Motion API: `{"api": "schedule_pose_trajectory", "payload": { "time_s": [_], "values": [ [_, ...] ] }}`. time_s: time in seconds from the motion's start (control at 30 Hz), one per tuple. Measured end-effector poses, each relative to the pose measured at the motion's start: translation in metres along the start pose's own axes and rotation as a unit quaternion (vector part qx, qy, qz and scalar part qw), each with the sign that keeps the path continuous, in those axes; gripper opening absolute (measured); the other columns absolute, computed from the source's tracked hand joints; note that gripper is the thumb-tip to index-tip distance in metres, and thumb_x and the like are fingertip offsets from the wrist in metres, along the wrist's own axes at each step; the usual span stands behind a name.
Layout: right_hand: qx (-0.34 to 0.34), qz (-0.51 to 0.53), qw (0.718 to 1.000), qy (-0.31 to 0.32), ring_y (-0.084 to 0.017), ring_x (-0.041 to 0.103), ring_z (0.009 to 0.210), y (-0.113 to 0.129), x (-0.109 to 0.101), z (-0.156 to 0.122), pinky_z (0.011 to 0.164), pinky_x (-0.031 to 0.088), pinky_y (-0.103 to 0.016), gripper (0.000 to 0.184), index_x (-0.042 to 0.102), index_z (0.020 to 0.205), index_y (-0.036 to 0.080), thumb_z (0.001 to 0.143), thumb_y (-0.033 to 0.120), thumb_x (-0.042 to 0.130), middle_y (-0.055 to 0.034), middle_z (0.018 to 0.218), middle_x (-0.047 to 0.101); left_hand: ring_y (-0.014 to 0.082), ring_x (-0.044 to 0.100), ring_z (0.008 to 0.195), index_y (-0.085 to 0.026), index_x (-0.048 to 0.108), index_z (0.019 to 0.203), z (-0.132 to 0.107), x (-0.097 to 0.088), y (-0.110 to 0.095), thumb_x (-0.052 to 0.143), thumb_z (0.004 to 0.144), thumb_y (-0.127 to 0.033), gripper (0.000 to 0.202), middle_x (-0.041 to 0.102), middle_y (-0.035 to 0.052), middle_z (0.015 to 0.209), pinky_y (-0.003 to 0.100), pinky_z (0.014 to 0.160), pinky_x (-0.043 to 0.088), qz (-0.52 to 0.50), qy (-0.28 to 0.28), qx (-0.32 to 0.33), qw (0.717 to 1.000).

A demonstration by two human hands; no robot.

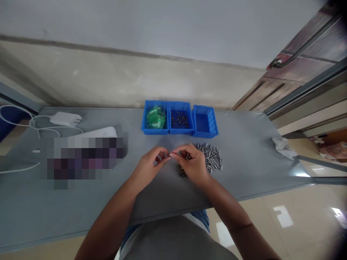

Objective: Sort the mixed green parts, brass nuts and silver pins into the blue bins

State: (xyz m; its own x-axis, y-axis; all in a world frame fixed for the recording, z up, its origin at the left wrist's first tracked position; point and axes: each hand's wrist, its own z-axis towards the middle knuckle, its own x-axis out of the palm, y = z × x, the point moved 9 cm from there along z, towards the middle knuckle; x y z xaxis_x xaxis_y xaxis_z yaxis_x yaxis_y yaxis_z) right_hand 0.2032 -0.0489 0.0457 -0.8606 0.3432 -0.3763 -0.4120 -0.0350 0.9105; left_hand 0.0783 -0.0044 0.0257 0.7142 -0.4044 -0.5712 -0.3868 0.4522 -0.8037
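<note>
My left hand (149, 164) and my right hand (193, 162) meet over the grey table, fingertips pinched together around something small and dark that I cannot make out. Partly under my right hand lies a pile of small brassy-brown metal pieces (182, 171). Just to its right spreads a heap of silvery metal pins (213, 157). Behind my hands stand three blue bins in a row. The left bin (143, 126) holds green plastic packets (156, 117), the middle bin (181, 130) some small dark metal pieces (180, 119), and nothing shows in the right bin (205, 121).
On the left of the table (252, 151) lie a white charger (65, 119) with its cable and a white device (108, 132), partly covered by a pixelated patch. A crumpled white tissue (284, 147) rests at the right edge. A wall rises behind the bins.
</note>
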Motion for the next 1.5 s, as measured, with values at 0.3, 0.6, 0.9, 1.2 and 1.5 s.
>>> {"api": "schedule_pose_trajectory", "payload": {
  "time_s": [0.3,0.6,0.9,1.2,1.5],
  "values": [
    [-0.016,0.031,0.999,0.027,-0.012,0.054,0.070,-0.001,0.007,-0.001,0.066,0.044,-0.025,0.009,0.065,0.079,0.022,0.073,0.024,0.061,-0.0009,0.077,0.063,0.0102,0.056,0.067,-0.021,0.052,0.090,0.001,-0.005,-0.007,0.052,0.081,-0.025,0.010,0.057,-0.0013,0.077,0.021,0.061,0.047,0.029,-0.004,0.010,1.000],
    [0.020,0.076,0.993,-0.087,-0.014,0.056,0.069,0.006,-0.027,-0.008,0.065,0.045,-0.028,0.007,0.059,0.081,0.019,0.076,0.022,0.055,-0.0024,0.077,0.062,0.0089,0.054,0.062,-0.022,0.050,0.095,-0.001,-0.013,-0.007,0.050,0.082,-0.024,0.013,0.056,-0.0006,0.079,0.022,0.059,0.048,-0.010,-0.022,-0.003,1.000],
    [-0.191,-0.110,0.914,-0.340,-0.018,0.052,0.084,0.097,-0.096,-0.017,0.077,0.040,-0.038,0.013,0.054,0.088,0.022,0.077,0.016,0.053,-0.0039,0.087,0.058,0.0109,0.056,0.067,-0.021,0.049,0.092,0.001,-0.015,-0.012,0.048,0.081,-0.020,0.011,0.058,0.0003,0.081,0.023,0.059,0.048,-0.004,-0.016,0.001,1.000],
    [0.047,-0.391,0.918,0.047,-0.025,0.047,0.091,-0.020,-0.006,0.017,0.076,0.034,-0.036,0.013,0.064,0.083,0.020,0.072,0.025,0.058,-0.0069,0.088,0.063,0.0113,0.056,0.073,-0.021,0.049,0.095,0.000,-0.007,-0.008,0.043,0.085,-0.025,0.012,0.058,0.0011,0.088,0.022,0.062,0.046,0.008,0.011,-0.005,1.000],
    [0.057,-0.463,0.877,0.112,-0.027,0.046,0.093,-0.034,0.015,0.019,0.074,0.034,-0.038,0.017,0.063,0.085,0.015,0.072,0.018,0.051,-0.0121,0.093,0.061,0.0115,0.056,0.075,-0.022,0.048,0.098,-0.001,0.000,-0.004,0.042,0.086,-0.028,0.015,0.057,0.0006,0.090,0.021,0.059,0.045,0.022,0.032,-0.009,0.999]
  ]
}}
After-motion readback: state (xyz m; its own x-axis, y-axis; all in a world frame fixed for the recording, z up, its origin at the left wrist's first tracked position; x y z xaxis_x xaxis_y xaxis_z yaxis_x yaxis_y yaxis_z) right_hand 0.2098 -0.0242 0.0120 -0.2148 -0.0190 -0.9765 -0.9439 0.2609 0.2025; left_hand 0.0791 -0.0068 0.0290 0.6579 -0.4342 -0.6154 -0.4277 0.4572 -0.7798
